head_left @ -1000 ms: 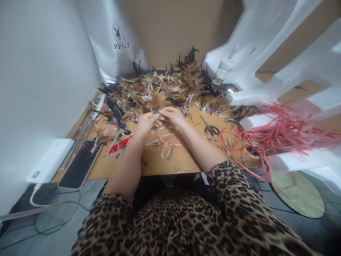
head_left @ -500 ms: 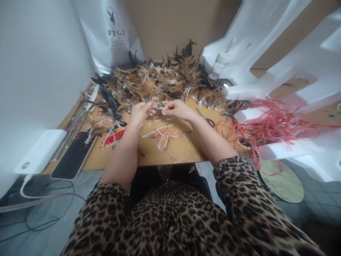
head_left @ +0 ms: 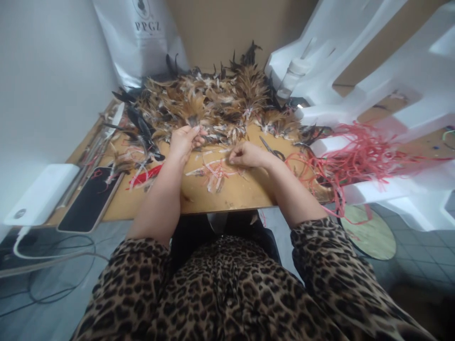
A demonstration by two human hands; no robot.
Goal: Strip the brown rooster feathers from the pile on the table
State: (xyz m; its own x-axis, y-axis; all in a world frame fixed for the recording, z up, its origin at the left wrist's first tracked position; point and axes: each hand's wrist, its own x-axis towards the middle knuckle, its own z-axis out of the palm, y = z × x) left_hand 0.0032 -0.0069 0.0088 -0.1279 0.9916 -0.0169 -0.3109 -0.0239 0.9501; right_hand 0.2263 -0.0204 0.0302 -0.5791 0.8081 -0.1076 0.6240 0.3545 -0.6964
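Observation:
My left hand (head_left: 184, 142) is closed in a pinch at the base of a brown feather bunch (head_left: 195, 108), whose tips fan out away from me. Lower and to the right, my right hand (head_left: 247, 154) has its fingers pinched together just over the tabletop; whatever they hold, if anything, is too small to make out. Between my forearms lie trimmed scraps (head_left: 214, 177) of pale quills and pink strips. Right behind both hands spreads a heap of brown and black feathers (head_left: 216, 92).
Scissors (head_left: 272, 148) lie right of my right hand, before a tangle of red strips (head_left: 366, 154) on white foam (head_left: 377, 196). A phone (head_left: 88, 199) and white power bank (head_left: 41, 193) rest at the left. A clear bottle (head_left: 293, 78) stands back right.
My right hand has drawn away from the left, moving right and toward me. My left hand stays pinched on the feather bunch. The whole view has shifted slightly.

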